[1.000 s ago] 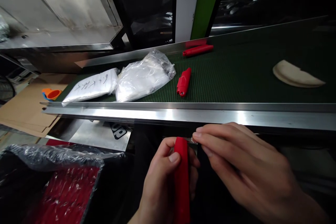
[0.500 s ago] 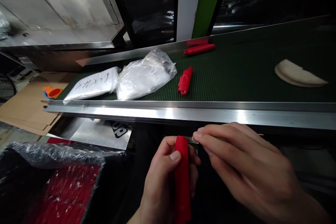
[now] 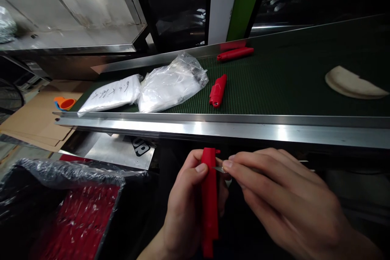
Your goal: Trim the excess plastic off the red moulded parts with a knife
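Head camera view, looking down at two bare hands working just below the near edge of a conveyor. A long red plastic handle stands roughly upright in the left hand, which is wrapped around it with the thumb pressed on its front face. The right hand pinches a thin metal blade between thumb and fingertips, its point touching the upper right side of the handle. Just beyond both hands runs a shiny steel rail, and past that a dark green conveyor belt. On the belt, up and slightly right of the left hand, lies a short red plastic piece; farther back, against the far rail, lies a longer red handle. To the left of these sit two clear plastic bags of white material: a crumpled bag and a flatter bag with black handwriting that is too small to read. Far to the right on the belt rests a pale half-round piece. Left of the left hand, a black bin lined with clear film holds red parts. Above it, a metal plate shows part of a black label with the white letters "UP". Beyond that lie brown cardboard and an orange cup. The room behind is dark, with a steel hood and a white and green post.
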Available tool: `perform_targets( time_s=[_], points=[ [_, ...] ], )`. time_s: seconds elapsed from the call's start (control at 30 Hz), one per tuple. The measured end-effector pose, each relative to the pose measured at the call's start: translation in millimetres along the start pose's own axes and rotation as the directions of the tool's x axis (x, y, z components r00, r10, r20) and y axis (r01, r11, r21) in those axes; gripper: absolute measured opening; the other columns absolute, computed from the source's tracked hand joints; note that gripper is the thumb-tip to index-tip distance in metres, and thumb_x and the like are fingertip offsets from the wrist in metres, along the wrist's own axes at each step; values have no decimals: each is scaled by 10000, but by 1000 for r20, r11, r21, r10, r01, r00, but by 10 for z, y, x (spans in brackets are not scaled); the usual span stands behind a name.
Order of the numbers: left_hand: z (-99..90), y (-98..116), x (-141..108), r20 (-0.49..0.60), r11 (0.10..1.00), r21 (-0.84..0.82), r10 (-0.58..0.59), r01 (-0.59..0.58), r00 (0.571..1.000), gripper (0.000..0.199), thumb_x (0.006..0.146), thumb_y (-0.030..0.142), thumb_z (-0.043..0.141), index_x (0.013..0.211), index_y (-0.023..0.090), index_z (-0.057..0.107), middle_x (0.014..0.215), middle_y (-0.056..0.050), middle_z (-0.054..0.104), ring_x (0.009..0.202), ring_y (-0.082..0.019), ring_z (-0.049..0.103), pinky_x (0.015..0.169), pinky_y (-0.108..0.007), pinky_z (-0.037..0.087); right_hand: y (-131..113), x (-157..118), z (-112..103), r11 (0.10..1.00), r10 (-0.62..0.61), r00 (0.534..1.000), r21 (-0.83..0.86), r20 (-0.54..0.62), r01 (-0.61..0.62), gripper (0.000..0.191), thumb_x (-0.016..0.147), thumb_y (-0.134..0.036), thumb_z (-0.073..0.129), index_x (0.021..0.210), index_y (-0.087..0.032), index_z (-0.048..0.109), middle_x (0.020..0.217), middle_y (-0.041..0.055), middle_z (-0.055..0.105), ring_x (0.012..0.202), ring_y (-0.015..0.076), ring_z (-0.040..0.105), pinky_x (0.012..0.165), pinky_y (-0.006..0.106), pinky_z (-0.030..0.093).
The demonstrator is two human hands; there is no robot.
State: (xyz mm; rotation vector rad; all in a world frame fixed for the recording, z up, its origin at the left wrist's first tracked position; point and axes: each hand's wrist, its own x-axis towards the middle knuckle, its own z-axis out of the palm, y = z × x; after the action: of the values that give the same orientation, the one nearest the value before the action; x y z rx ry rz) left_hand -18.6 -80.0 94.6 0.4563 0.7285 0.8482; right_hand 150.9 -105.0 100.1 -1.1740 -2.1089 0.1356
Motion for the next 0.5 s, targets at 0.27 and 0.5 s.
perform_targets(
  time_s=[0.27, 0.5],
  points=[
    [25, 117, 67, -11, 998, 46, 32, -32, 999, 175, 944, 294, 398, 920, 155, 501, 877, -47, 550, 564, -99, 446, 485, -179, 386, -88, -59, 56, 999, -12, 1000, 37, 13, 11, 286, 915, -28, 521, 1145, -117, 666, 1083, 88, 658, 904, 185, 576, 748, 343, 428],
    [26, 182, 142, 12, 991, 64, 116, -117, 993, 119, 934, 263, 374, 920, 162, 435, 873, -55, 543, 555, -106, 445, 482, -197, 360, -196, -95, 60, 999, 0, 999, 51, 33, -2, 295, 896, -36, 534, 1124, -140, 689, 1062, 77, 681, 888, 189, 583, 758, 339, 449]
  ],
)
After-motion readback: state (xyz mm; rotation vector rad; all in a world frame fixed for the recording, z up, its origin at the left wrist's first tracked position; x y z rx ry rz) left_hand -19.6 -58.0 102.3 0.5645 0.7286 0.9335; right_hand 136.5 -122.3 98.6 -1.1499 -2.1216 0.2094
